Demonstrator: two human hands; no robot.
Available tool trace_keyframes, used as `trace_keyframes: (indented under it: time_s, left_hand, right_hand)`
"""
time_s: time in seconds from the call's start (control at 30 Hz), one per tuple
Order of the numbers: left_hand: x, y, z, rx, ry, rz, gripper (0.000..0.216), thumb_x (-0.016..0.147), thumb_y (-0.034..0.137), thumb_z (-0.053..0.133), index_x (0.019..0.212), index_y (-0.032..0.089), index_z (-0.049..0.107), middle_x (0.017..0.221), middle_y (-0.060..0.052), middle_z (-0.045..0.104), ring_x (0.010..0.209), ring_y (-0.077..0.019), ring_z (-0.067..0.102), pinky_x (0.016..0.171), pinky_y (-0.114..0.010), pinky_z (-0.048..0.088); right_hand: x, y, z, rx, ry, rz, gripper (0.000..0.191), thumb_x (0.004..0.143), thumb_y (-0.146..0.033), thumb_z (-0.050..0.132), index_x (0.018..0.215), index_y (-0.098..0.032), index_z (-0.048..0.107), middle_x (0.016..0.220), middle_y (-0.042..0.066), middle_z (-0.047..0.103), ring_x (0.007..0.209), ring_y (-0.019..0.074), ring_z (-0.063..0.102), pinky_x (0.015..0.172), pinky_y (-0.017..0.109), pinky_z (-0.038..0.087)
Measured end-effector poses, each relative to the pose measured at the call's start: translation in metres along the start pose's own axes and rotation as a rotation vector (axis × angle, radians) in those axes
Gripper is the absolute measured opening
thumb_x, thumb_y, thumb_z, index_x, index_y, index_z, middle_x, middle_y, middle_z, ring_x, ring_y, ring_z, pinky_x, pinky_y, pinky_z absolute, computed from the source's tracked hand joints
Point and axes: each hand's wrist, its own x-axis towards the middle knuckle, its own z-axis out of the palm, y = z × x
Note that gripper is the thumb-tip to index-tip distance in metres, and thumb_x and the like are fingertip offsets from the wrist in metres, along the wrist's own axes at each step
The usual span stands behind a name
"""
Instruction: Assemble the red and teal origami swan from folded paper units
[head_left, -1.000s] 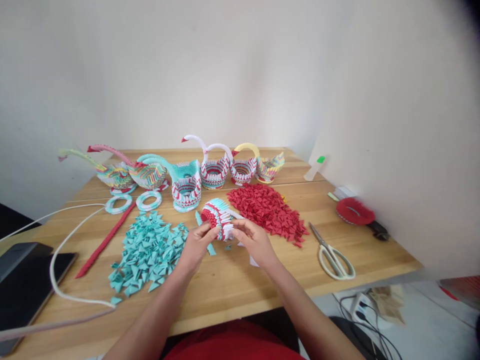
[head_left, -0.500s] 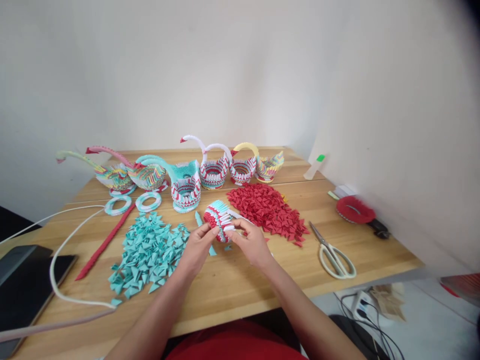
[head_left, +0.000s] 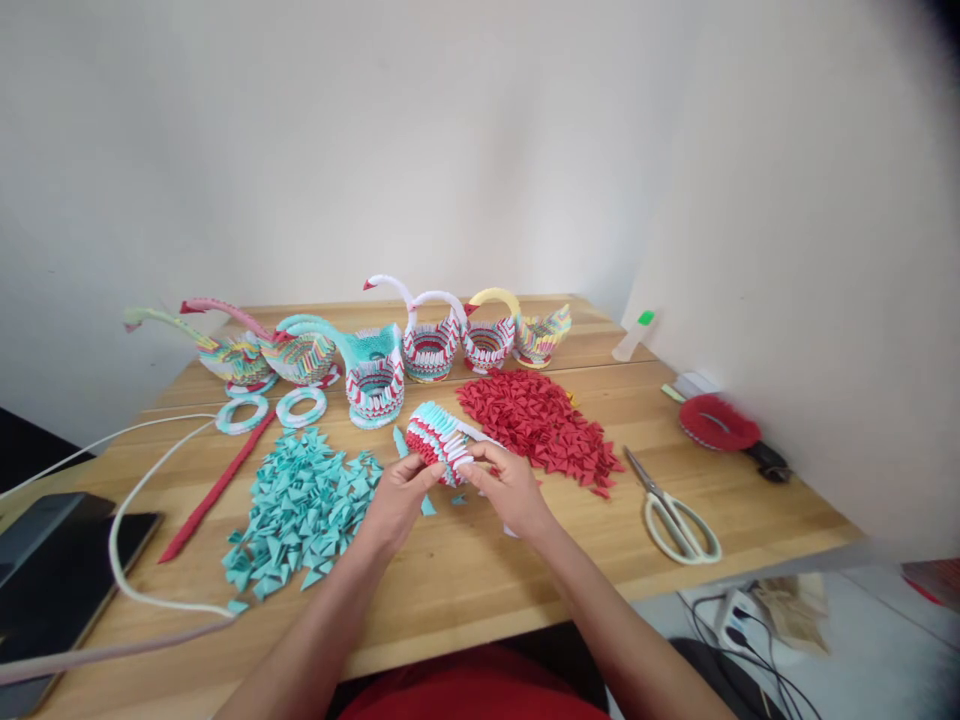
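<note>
Between my hands, just above the table, is a small folded-paper basket (head_left: 435, 428) in red, white and light blue, tilted on its side. My left hand (head_left: 399, 500) pinches its near left edge with thumb and fingers. On the right edge, my right hand (head_left: 508, 488) grips the white paper points. Left of my hands spreads a pile of turquoise folded paper triangles (head_left: 300, 510). A heap of red paper triangles (head_left: 540, 425) lies behind and to the right. Turquoise paper pieces (head_left: 427, 506) rest beneath the basket.
Several finished paper swans, one a turquoise swan (head_left: 375, 385), stand along the back. Two paper rings (head_left: 301, 407) and a red paper strip (head_left: 214, 490) lie left. Scissors (head_left: 679, 520) and a red round piece (head_left: 718, 422) are right. A white cable (head_left: 120, 560) loops beside a dark tablet (head_left: 75, 590).
The basket has turned slightly in my hands, showing more of its white and blue side. Both hands keep their grip. The whole view has shifted a little.
</note>
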Motion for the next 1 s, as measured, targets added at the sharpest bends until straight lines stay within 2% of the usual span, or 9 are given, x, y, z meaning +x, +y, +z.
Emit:
trace_keyframes:
  time_s: [0.17, 0.33, 0.5, 0.63, 0.8, 0.9, 1.0]
  left_hand:
    - [0.001, 0.003, 0.002, 0.006, -0.001, 0.009, 0.033, 0.070, 0.039, 0.082, 0.092, 0.015, 0.075, 0.095, -0.006, 0.074, 0.087, -0.0204, 0.065, 0.089, -0.034, 0.047]
    - [0.002, 0.010, 0.007, -0.106, 0.024, -0.014, 0.037, 0.067, 0.039, 0.083, 0.095, 0.016, 0.075, 0.096, -0.007, 0.075, 0.092, -0.0223, 0.067, 0.092, -0.036, 0.048]
    - [0.002, 0.012, 0.007, -0.167, 0.035, -0.047, 0.040, 0.066, 0.039, 0.085, 0.096, 0.015, 0.074, 0.098, -0.008, 0.075, 0.090, -0.0214, 0.069, 0.092, -0.036, 0.049]
    - [0.002, 0.011, 0.005, -0.185, 0.066, -0.066, 0.041, 0.063, 0.038, 0.087, 0.094, 0.014, 0.074, 0.094, -0.008, 0.075, 0.088, -0.0211, 0.069, 0.090, -0.035, 0.051]
    - [0.002, 0.012, 0.004, -0.195, 0.083, -0.055, 0.042, 0.066, 0.036, 0.086, 0.099, 0.014, 0.073, 0.101, -0.009, 0.075, 0.094, -0.0218, 0.069, 0.090, -0.033, 0.052]
    - [0.000, 0.016, 0.006, -0.203, 0.076, -0.064, 0.042, 0.067, 0.036, 0.085, 0.101, 0.014, 0.073, 0.104, -0.010, 0.074, 0.096, -0.0234, 0.069, 0.089, -0.034, 0.053]
    - [-0.001, 0.018, 0.008, -0.206, 0.074, -0.087, 0.041, 0.067, 0.036, 0.085, 0.099, 0.014, 0.074, 0.103, -0.010, 0.074, 0.095, -0.0241, 0.069, 0.088, -0.035, 0.054]
  right_hand:
    - [0.002, -0.003, 0.001, -0.020, 0.015, -0.017, 0.020, 0.083, -0.041, 0.066, 0.090, -0.023, 0.073, 0.087, 0.001, 0.072, 0.083, 0.0206, 0.065, 0.068, 0.028, 0.050]
    - [0.005, 0.000, -0.011, 0.014, 0.074, -0.010, 0.029, 0.086, -0.043, 0.062, 0.106, -0.025, 0.072, 0.102, 0.005, 0.074, 0.094, 0.0241, 0.066, 0.078, 0.035, 0.053]
    - [0.006, 0.003, -0.040, 0.008, 0.187, -0.024, 0.028, 0.087, -0.045, 0.062, 0.102, -0.023, 0.072, 0.103, 0.007, 0.074, 0.097, 0.0248, 0.068, 0.086, 0.038, 0.052]
    - [0.000, 0.008, -0.074, -0.048, 0.308, -0.043, 0.029, 0.087, -0.045, 0.062, 0.102, -0.021, 0.071, 0.105, 0.009, 0.074, 0.098, 0.0251, 0.068, 0.091, 0.040, 0.051]
    - [-0.018, 0.018, -0.112, -0.264, 0.425, -0.007, 0.028, 0.087, -0.042, 0.062, 0.103, -0.021, 0.071, 0.106, 0.009, 0.073, 0.100, 0.0251, 0.067, 0.092, 0.040, 0.049]
    - [-0.030, 0.025, -0.114, -0.434, 0.344, 0.016, 0.022, 0.088, -0.036, 0.060, 0.100, -0.022, 0.072, 0.103, 0.007, 0.074, 0.096, 0.0244, 0.067, 0.087, 0.039, 0.050]
    - [-0.036, 0.031, -0.100, -0.631, 0.195, -0.044, 0.017, 0.088, -0.028, 0.062, 0.102, -0.022, 0.070, 0.104, 0.006, 0.072, 0.098, 0.0235, 0.065, 0.087, 0.037, 0.049]
